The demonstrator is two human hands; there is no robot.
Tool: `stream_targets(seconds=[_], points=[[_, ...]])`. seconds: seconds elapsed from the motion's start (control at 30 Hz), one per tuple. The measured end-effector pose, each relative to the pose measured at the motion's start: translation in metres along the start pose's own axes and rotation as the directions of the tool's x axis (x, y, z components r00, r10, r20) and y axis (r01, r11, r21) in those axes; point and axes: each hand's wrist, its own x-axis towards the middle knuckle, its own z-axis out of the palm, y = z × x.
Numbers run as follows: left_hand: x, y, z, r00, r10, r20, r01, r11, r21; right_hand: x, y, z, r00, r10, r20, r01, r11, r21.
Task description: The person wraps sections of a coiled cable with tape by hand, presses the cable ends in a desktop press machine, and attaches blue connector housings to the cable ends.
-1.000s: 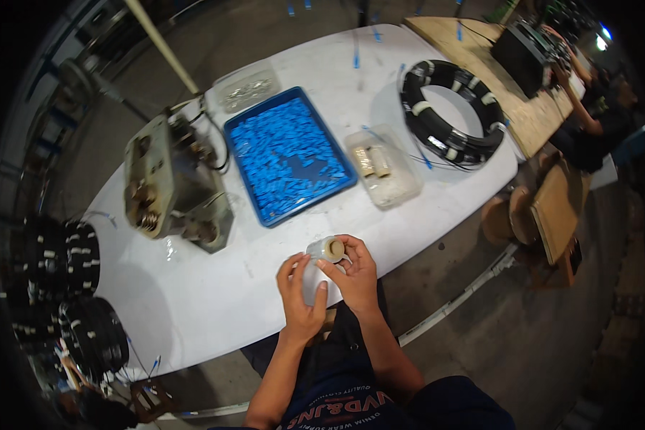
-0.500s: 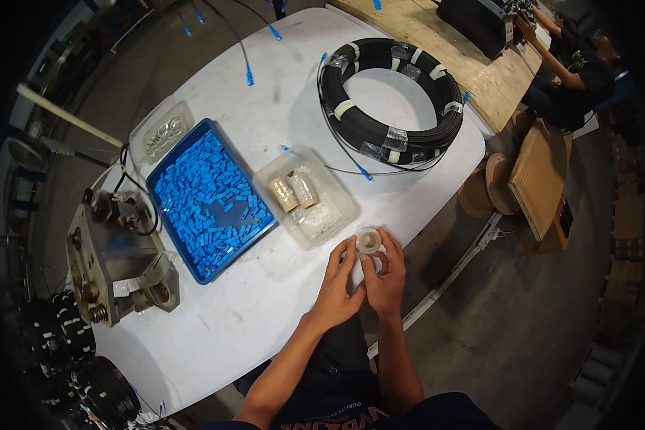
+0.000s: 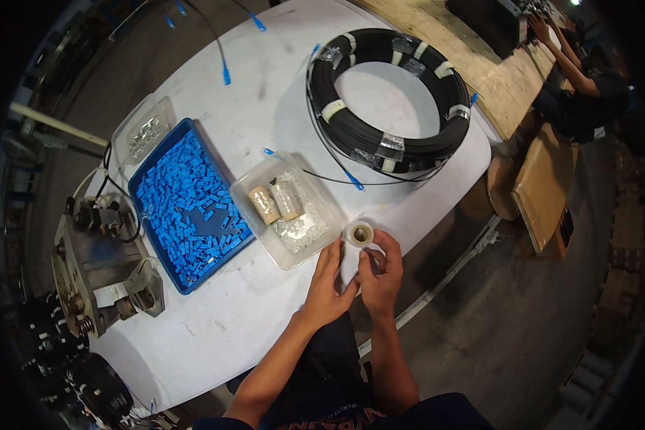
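Note:
A small pale roll with a hollow core (image 3: 359,233), seemingly tape, stands at the table's near edge, beside a clear plastic tub. My right hand (image 3: 382,279) grips its near right side, the index finger curled along it and the thumb against the front. My left hand (image 3: 326,290) lies at the roll's left, fingers stretched out and close together, their tips near the roll and the tub's corner. Its thumb is apart from the fingers and reaches toward my right hand. Whether the left fingertips touch the roll is hard to tell.
The clear tub (image 3: 304,254) holds two wrapped tan rolls and small clear pieces. Left of it are a blue tray (image 3: 186,290) of blue connector parts and a metal fixture (image 3: 107,265). A black cable coil (image 3: 322,107) lies beyond. A person (image 3: 588,89) works at far right.
The view has shifted, so the table things sit differently in the picture. My left fingertips have slid down a little from the roll's rim; my right hand still grips the roll.

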Motion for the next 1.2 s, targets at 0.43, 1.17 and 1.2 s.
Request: stream_targets(seconds=[0.43, 1.17, 1.2], points=[[-0.119, 0.02, -0.074, 0.883, -0.075, -0.463, 0.101, 0.994, 0.031, -0.049, -0.013, 0.017, 1.0, 0.007, 0.001, -0.007, 1.0, 0.028], [-0.409, -0.063, -0.19, 0.488, -0.157, -0.858, 0.786, 0.506, 0.355, -0.297, -0.024, 0.179, 0.2, -0.092, 0.976, 0.746, 0.659, -0.09], [-0.408, -0.066, -0.189, 0.492, -0.136, -0.86, 0.793, 0.477, 0.379, -0.305, -0.026, 0.183, 0.226, -0.067, 0.972, 0.794, 0.591, -0.145]])
